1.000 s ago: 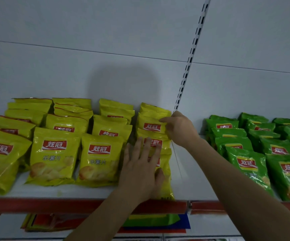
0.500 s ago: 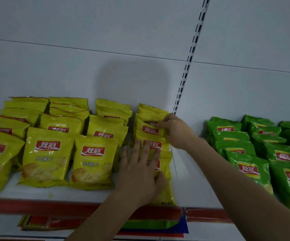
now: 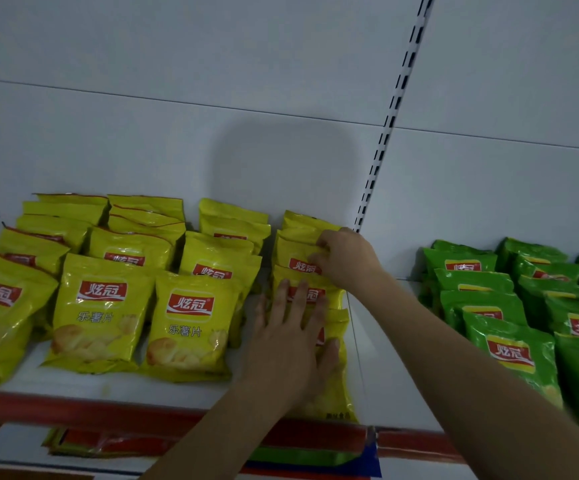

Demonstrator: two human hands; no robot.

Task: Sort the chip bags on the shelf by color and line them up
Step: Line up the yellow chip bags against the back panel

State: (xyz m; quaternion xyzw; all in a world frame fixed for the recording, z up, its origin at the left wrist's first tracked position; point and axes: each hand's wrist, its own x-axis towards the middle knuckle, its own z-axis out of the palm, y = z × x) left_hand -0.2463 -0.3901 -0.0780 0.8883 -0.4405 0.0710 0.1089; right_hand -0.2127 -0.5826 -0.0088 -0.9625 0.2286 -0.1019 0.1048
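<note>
Head view: left hand (image 3: 290, 344) flat on glossy yellow chip bags (image 3: 310, 296); right hand (image 3: 345, 258) seemingly pinches one

A single head-worn view is given, aimed forward and slightly down at the shelf (image 3: 381, 355) from close in front, near its red front edge, arms reaching in from below.

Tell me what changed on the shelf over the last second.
Little. The right hand stays curled on a rear bag of the rightmost yellow column; its fingers shifted slightly. The left hand stays flat on the front bags. Other yellow rows and green bags unmoved.
</note>
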